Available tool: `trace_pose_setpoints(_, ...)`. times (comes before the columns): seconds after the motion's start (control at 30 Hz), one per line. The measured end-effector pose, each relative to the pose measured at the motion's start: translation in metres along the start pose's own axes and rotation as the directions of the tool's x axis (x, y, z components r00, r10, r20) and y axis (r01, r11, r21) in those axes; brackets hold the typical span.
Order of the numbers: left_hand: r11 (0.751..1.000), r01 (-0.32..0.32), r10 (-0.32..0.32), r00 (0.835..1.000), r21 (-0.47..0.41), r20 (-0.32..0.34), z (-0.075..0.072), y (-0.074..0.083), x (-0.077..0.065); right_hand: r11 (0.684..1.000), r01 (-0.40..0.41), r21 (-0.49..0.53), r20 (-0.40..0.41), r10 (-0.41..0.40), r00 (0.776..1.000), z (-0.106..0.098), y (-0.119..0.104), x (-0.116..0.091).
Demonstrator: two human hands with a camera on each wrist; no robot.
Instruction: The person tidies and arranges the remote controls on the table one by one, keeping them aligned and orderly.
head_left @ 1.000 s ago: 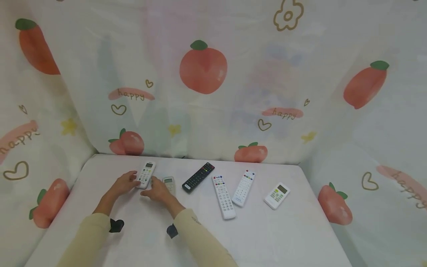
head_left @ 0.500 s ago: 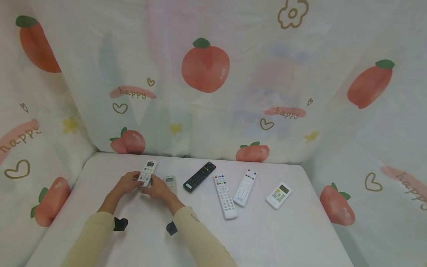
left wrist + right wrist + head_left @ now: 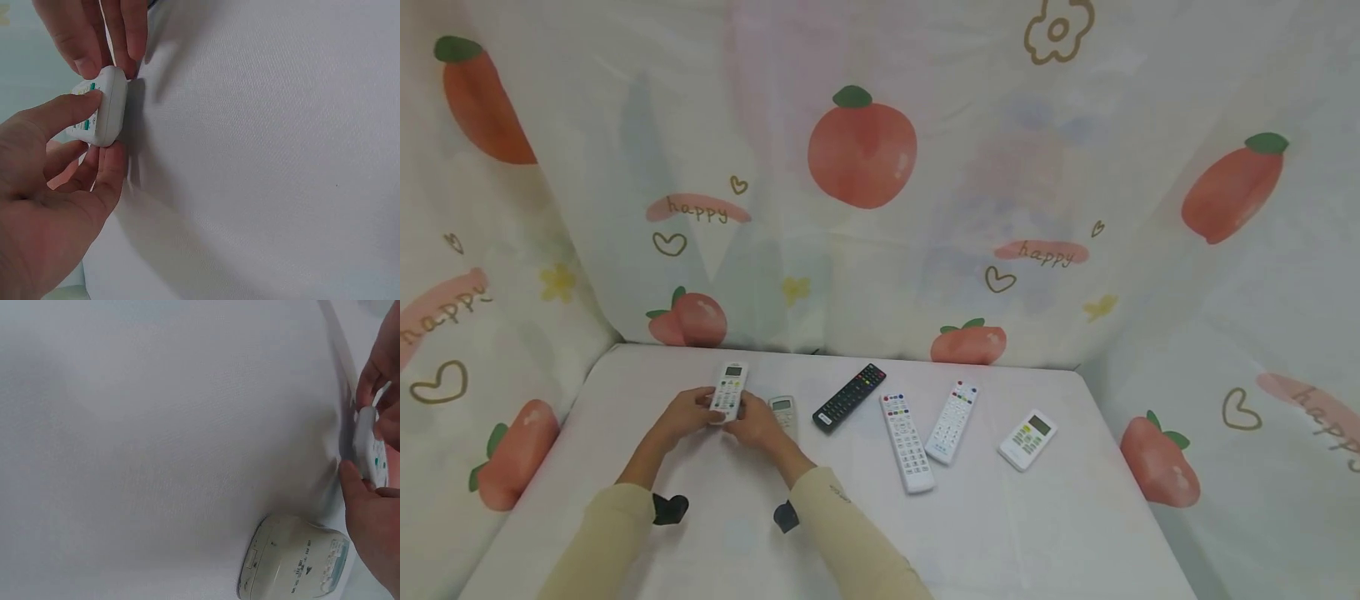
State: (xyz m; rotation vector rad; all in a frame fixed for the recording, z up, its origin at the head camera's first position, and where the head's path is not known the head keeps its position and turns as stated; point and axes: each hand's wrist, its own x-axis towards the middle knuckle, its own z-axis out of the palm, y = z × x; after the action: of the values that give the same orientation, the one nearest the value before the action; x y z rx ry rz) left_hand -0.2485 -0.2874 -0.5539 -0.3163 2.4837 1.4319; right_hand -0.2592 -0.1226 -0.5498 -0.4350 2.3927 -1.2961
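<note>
A white remote with a small screen lies at the table's back left, its near end held by both hands. My left hand pinches that end, thumb on the buttons and fingers under the edge; the left wrist view shows the left hand on the white remote. My right hand grips the same end from the right, its fingers touching the remote's side. The right wrist view shows the white remote raised on edge between both hands.
A small beige remote lies just right of my right hand and shows as the beige remote in the right wrist view. Further right lie a black remote, two long white remotes and a short white remote. A printed curtain surrounds the white table.
My right hand has moved from the table onto the white remote's near end, and my left hand has closed its pinch. The remote has turned slightly and tipped up at that end.
</note>
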Motion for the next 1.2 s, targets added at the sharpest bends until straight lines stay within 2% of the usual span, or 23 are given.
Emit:
trace_pose_setpoints(0.23, 0.999, -0.027, 0.028, 1.0, -0.036, 0.01, 0.003, 0.005, -0.007, 0.998, -0.051, 0.022, -0.074, 0.053, 0.996, -0.003, 0.0, -0.002)
trace_pose_setpoints(0.4, 0.997, -0.051, 0.052, 0.998, -0.049, 0.017, 0.004, 0.007, -0.013, 0.999, -0.052, 0.017, -0.113, 0.053, 0.992, -0.005, 0.002, -0.004)
trace_pose_setpoints(0.73, 0.994, -0.09, 0.093, 0.994, -0.059, 0.051, -0.003, 0.005, -0.026, 0.994, -0.016, 0.107, -0.113, 0.028, 0.993, -0.006, 0.002, -0.011)
trace_pose_setpoints(0.97, 0.989, -0.133, 0.137, 0.988, -0.058, 0.074, -0.007, -0.001, -0.03, 0.995, -0.001, 0.096, -0.117, 0.012, 0.993, -0.006, -0.001, -0.018)
trace_pose_setpoints(1.2, 0.986, -0.154, 0.159, 0.984, -0.059, 0.078, -0.006, 0.002, -0.041, 0.994, -0.013, 0.107, -0.14, 0.028, 0.99, -0.004, -0.002, -0.026)
